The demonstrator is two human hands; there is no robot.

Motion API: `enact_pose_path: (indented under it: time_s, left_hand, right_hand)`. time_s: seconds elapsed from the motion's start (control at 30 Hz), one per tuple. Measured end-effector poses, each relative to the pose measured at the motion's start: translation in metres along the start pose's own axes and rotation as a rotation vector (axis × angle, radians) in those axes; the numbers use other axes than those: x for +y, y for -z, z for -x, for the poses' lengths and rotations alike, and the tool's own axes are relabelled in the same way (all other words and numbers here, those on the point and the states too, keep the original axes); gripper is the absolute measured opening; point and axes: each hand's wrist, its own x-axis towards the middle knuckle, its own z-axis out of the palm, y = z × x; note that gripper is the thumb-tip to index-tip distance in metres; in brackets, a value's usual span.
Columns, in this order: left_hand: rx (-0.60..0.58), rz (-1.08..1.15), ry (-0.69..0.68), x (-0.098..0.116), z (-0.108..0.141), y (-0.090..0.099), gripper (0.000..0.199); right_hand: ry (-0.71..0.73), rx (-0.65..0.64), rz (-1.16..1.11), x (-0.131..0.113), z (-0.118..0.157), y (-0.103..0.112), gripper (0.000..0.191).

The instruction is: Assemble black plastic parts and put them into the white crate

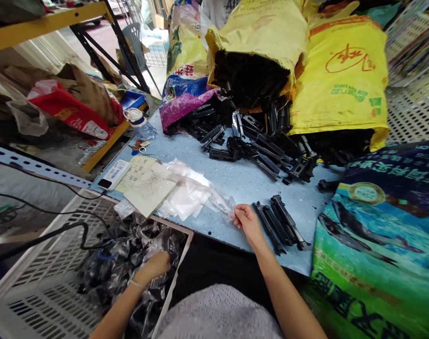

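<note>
Plastic bag in outstretched right hand

The bench is pale blue, finely speckled with white. Along its front edge, toward the right corner, the long narrow moulded plastic parts are black, matching the jumbled plastic pile toward the back edge. The thin flat plastic bags by the front edge look milky white, turning clear at the fingers. Beside them, the cream paper sheet carries dark handwriting. At the back right corner, the bright yellow woven sack bears a red scrawl and green print. Beyond the right edge, the large printed sack runs from navy through turquoise to green.
</note>
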Motion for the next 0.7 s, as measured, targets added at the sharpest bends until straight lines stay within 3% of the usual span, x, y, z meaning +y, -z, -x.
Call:
enact_pose_path:
  time_s: [0.1,0.2,0.3,0.4,0.47,0.53,0.6,0.7]
  left_hand:
    - [-0.091,-0.052,0.094,-0.012,-0.019,-0.037,0.008]
    - [-0.084,-0.025,0.042,0.001,-0.023,-0.034,0.005]
    - [0.022,0.095,-0.117,0.041,-0.030,-0.009,0.013]
    - [0.311,0.456,-0.381,0.098,-0.051,0.016,0.029]
    - [0.422,0.671,-0.493,0.131,-0.071,0.026,0.026]
    - [0.422,0.799,-0.527,0.149,-0.090,0.031,0.013]
    - [0.430,0.866,-0.552,0.154,-0.103,0.034,0.004]
    - [0.539,0.746,-0.676,0.149,-0.108,0.038,0.014]
  right_hand:
    - [-0.001,-0.060,-0.073,-0.003,0.003,-0.006,0.043]
    - [-0.002,-0.052,-0.064,-0.004,0.004,-0.009,0.051]
    - [-0.001,-0.012,-0.058,-0.003,0.004,-0.015,0.053]
    - [0.010,-0.027,-0.082,-0.001,0.003,-0.024,0.053]
    - [0.002,-0.049,-0.088,0.000,0.003,-0.024,0.051]
    - [-0.002,-0.045,-0.061,-0.003,0.007,-0.014,0.049]
    - [0.041,-0.002,0.044,-0.010,0.017,0.008,0.045]
    - [0.229,0.172,0.488,-0.025,0.042,0.049,0.037]
